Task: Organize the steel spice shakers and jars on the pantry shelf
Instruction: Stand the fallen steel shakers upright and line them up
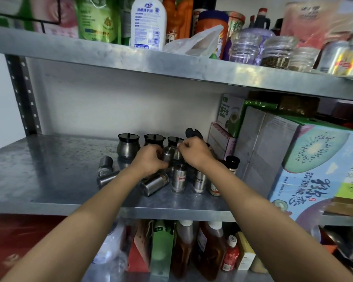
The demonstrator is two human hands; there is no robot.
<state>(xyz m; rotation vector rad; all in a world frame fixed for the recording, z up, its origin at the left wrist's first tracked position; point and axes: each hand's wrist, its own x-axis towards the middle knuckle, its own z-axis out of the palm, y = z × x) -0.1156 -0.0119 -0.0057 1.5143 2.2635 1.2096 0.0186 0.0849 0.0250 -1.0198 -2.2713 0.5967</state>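
Note:
On the middle metal shelf (49, 159) stands a cluster of steel spice shakers and jars. Three round steel jars with dark lids line the back; the leftmost jar (128, 146) is fully visible. My left hand (149, 161) is shut on a small steel shaker (168, 154) in the middle of the cluster. My right hand (194, 152) is closed over another steel piece beside it, which its fingers mostly hide. In front, two shakers stand upright (179, 180) (200, 182). Others lie on their sides (155, 184) (107, 178), and one (105, 164) stands at the left.
Cartons, among them a large kiwi-print box (314, 165), fill the shelf's right side. A dark-capped bottle (232, 163) stands next to them. The upper shelf (130, 62) holds bottles and glass jars. Sauce bottles and cartons stand on the shelf below.

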